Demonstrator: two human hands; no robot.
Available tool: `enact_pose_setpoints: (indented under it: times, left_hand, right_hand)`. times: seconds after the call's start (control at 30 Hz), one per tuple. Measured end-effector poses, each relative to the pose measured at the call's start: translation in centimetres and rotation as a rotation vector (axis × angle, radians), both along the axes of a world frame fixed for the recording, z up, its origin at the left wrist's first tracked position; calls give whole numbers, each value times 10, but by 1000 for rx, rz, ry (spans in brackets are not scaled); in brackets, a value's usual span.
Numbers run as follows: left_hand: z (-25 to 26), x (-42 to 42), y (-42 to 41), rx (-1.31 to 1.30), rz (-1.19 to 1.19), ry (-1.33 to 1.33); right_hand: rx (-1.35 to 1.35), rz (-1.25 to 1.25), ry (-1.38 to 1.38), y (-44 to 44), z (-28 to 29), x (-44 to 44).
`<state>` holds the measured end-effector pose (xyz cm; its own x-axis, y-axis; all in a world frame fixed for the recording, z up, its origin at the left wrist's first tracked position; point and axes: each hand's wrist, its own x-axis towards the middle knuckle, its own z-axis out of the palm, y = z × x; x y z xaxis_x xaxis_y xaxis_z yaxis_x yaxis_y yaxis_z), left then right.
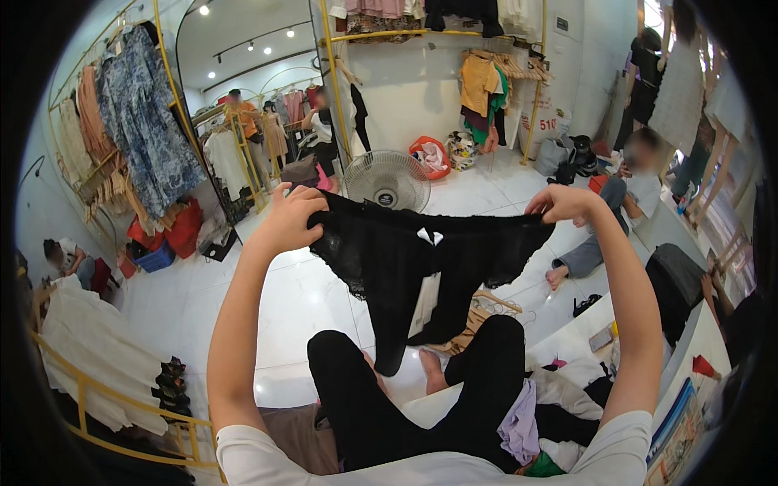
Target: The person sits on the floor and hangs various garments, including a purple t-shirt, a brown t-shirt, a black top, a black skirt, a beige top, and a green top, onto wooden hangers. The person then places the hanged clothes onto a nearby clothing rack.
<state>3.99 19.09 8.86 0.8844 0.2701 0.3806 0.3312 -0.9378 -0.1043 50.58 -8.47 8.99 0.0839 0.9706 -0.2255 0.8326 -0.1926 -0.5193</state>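
A black garment with lace at its sides (395,255) hangs spread out in front of me above my knees. My left hand (292,217) grips its upper left corner, and my right hand (562,203) pinches the upper right one. Small white pieces (430,236) show at the middle near the top edge. Lower down, a whitish tag or strip (425,304) hangs at a slant. Behind the cloth, wooden clothes hangers (468,331) lie on the tiled floor, partly hidden.
A pedestal-type fan (386,182) stands beyond the garment. Crumpled clothes (556,407) lie at my right. A person (626,200) sits on the floor at right; another (76,261) sits at far left. Clothes racks (91,176) and a large mirror (243,79) line the far side.
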Motion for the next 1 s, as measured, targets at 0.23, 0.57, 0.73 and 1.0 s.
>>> enact_pose_setpoints:
  times: [0.23, 0.57, 0.73, 1.0]
  left_hand:
    - [-26, -4, 15, -84, 19, 8]
    - [-51, 4, 22, -49, -3, -46]
    - [-85, 17, 12, 132, 83, -124]
    - [-202, 35, 4, 89, 275, -601]
  right_hand:
    - [-177, 70, 140, 29, -6, -19]
    - [-61, 69, 140, 49, -34, -27]
    - [145, 45, 27, 43, -60, -41]
    - [262, -130, 541, 34, -172, -55]
